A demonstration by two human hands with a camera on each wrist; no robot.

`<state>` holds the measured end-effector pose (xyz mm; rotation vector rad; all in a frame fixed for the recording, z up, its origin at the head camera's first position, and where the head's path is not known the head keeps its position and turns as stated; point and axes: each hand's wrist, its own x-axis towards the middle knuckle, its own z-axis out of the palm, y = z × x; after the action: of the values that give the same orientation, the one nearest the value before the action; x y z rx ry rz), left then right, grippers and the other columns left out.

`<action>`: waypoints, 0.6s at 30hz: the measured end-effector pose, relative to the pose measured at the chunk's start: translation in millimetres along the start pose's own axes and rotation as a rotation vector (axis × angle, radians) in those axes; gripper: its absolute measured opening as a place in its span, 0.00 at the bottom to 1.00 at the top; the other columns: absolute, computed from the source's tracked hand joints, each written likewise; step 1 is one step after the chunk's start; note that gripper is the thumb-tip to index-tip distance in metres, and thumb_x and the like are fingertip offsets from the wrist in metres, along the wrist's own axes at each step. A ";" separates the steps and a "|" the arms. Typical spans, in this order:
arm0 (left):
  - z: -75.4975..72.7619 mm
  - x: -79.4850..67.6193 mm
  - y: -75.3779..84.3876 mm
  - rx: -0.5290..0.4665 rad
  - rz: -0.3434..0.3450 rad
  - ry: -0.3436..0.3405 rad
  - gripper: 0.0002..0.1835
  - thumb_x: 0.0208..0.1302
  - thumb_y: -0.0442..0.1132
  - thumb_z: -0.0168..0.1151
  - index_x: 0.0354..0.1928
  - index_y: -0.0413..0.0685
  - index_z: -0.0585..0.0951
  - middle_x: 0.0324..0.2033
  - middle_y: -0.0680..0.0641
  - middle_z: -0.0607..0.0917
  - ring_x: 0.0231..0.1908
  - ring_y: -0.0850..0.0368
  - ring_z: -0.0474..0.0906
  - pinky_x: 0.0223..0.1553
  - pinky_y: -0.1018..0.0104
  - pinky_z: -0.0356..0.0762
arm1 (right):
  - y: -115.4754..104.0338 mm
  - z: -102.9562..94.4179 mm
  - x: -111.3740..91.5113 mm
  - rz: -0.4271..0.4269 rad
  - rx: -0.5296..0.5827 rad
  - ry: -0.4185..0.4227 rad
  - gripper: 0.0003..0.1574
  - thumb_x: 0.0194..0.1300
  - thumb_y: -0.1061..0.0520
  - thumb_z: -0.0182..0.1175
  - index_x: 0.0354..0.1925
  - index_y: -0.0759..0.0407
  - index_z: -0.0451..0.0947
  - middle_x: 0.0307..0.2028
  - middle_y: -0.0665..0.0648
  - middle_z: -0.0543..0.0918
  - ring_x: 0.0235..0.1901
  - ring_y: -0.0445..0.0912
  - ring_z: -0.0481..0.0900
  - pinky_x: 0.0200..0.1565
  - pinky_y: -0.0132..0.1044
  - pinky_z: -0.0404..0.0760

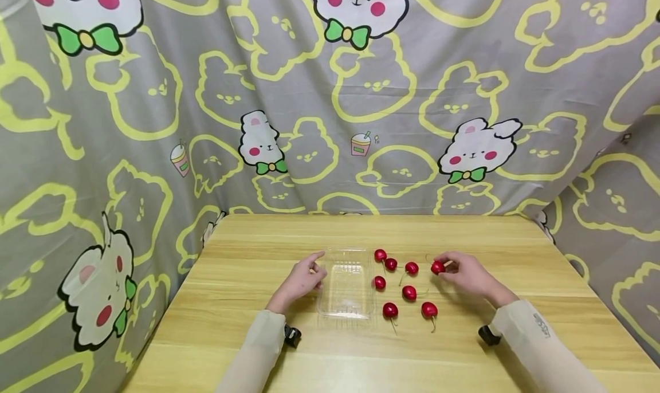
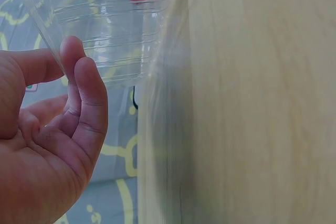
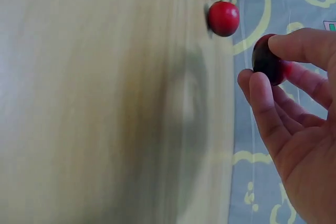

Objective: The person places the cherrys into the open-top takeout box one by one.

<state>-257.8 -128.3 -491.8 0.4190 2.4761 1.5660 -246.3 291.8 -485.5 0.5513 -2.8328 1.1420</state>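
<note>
A wood-grain table (image 1: pixel 206 324) is standing before a cartoon-print curtain (image 1: pixel 309 192). The right hand (image 1: pixel 471 274) is pinching a red cherry (image 1: pixel 437 267) rightward of the clear plastic container (image 1: pixel 346 316), other cherries (image 1: pixel 409 293) lying between; the left hand (image 1: pixel 301 278) is pinching the container's left rim.

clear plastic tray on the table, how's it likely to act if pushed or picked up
The clear plastic tray is probably light, as it looks thin and see-through. It may flex if squeezed, though its moulded ribs should help. Wide and low on the table, it would likely slide rather than tip.
</note>
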 end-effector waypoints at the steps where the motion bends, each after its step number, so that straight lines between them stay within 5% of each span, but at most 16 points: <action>1: -0.1 0.2 -0.4 -0.003 0.005 -0.001 0.31 0.65 0.31 0.55 0.69 0.36 0.60 0.30 0.45 0.76 0.23 0.52 0.80 0.27 0.64 0.82 | -1.4 -0.4 0.7 -0.004 -0.001 0.001 0.20 0.55 0.65 0.67 0.48 0.67 0.77 0.38 0.57 0.82 0.35 0.47 0.81 0.38 0.33 0.81; 18: 0.1 -0.8 1.7 0.001 -0.013 0.007 0.31 0.66 0.32 0.54 0.69 0.39 0.60 0.30 0.45 0.76 0.23 0.56 0.80 0.28 0.63 0.81 | -29.6 -2.5 14.7 0.011 0.057 -0.061 0.20 0.57 0.63 0.66 0.49 0.61 0.76 0.38 0.52 0.81 0.35 0.45 0.78 0.33 0.34 0.80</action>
<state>-256.8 -127.8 -490.3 0.3976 2.4798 1.5648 -250.3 269.2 -461.5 0.5848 -2.8653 1.2316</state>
